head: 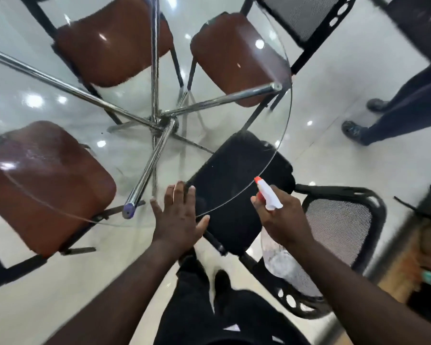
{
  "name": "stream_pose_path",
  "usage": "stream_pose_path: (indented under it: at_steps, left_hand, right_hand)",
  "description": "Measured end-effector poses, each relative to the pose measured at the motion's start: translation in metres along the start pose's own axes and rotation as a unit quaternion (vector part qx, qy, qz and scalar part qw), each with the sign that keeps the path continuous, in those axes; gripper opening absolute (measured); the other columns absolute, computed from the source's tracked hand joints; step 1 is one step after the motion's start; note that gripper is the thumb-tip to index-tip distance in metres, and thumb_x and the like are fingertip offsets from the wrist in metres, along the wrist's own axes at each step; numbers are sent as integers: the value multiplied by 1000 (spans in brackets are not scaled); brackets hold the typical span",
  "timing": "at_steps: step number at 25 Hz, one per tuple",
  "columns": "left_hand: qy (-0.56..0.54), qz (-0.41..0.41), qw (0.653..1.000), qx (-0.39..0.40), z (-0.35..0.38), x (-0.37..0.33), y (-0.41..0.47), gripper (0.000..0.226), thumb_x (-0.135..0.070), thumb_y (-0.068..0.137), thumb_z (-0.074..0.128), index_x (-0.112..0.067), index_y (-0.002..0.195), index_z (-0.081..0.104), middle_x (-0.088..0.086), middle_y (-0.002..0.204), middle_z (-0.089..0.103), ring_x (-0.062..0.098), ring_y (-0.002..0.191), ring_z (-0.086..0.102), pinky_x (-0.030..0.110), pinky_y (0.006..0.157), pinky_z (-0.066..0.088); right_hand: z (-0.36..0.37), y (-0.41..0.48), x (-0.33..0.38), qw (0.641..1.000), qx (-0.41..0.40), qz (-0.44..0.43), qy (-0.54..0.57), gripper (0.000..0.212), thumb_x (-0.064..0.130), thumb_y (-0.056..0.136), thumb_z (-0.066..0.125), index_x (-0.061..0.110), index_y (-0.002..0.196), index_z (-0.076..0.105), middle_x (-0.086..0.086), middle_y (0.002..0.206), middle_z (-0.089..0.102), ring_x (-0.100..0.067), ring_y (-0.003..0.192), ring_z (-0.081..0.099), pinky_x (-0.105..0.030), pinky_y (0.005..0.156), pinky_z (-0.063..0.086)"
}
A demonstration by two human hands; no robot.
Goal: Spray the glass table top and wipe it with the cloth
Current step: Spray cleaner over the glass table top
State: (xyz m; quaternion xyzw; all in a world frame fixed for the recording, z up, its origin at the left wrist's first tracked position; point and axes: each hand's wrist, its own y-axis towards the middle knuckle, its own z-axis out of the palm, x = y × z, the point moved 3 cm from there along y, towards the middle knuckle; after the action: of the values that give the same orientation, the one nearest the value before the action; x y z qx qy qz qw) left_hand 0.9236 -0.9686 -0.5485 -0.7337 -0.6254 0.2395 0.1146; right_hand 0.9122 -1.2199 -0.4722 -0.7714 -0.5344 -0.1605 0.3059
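Glass worktop (234,120): round, clear, seen from above, carried on a chrome frame (157,155) whose tubes met under the middle. A faint patch of fine droplets (40,155) was noted on the left part of the glass.

Spray bottle (280,262): clear body, white head, orange nozzle tip. It was gripped at the neck by the right hand (281,220), fingers curled round it, and held just off the near right rim of the worktop, nozzle aimed across the glass.

Left hand (178,220): open, fingers straight and spread, laid flat at the near rim of the worktop, thumb stretched toward the right. Nothing was held in it.

Brown chairs, three: two (115,46) (234,56) were seen through the glass at the far side, one (47,185) at the near left.

Black chair (234,175): its seat was tucked partly under the near rim, its mesh back (339,230) below the right hand.

Floor (334,120): glossy, pale, tiled.

Legs of another person (408,105): dark trousers, dark shoes, recorded at the right, well apart from the worktop.
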Motion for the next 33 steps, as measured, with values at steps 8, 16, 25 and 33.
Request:
stream_pose_path:
  at_steps: [8, 16, 25, 33]
  left_hand:
    - [-23, -23, 999, -17, -41, -92, 94, 94, -72, 95, 46, -22, 165, 7, 6, 173, -6, 33, 159, 0, 78, 117, 20]
    - [0, -150, 989, 2, -37, -163, 124, 90, -71, 98, 43, -25, 166, 6, 1, 175, -6, 30, 161, 0, 65, 124, 21]
    - [-140, -180, 962, -146, -52, -274, 47, 53, -50, 100, 59, -18, 142, 57, 2, 147, 55, 24, 135, 53, 40, 112, 46]
    - [-182, -136, 930, -288, -84, -334, 0, 43, -46, 97, 65, -19, 131, 67, 1, 130, 70, 20, 121, 63, 34, 103, 50]
  right_hand:
    - [-45, 88, -16, 999, -37, -12, -5, 27, 44, 99, 70, 28, 120, 74, 3, 90, 77, -15, 80, 69, -30, 75, 56]
    - [-91, 190, -44, 986, 46, -154, 48, 22, 43, 99, 71, 23, 107, 73, 0, 87, 75, -31, 86, 70, -40, 76, 58]
    - [-180, 176, -99, 926, 170, -327, 85, 26, 54, 105, 57, 29, 111, 62, 8, 101, 70, -21, 92, 68, -51, 80, 59]
    - [-262, 141, -137, 899, 156, -382, 146, 13, 16, 105, 66, 17, 118, 70, 3, 111, 76, -13, 107, 73, -32, 93, 60]
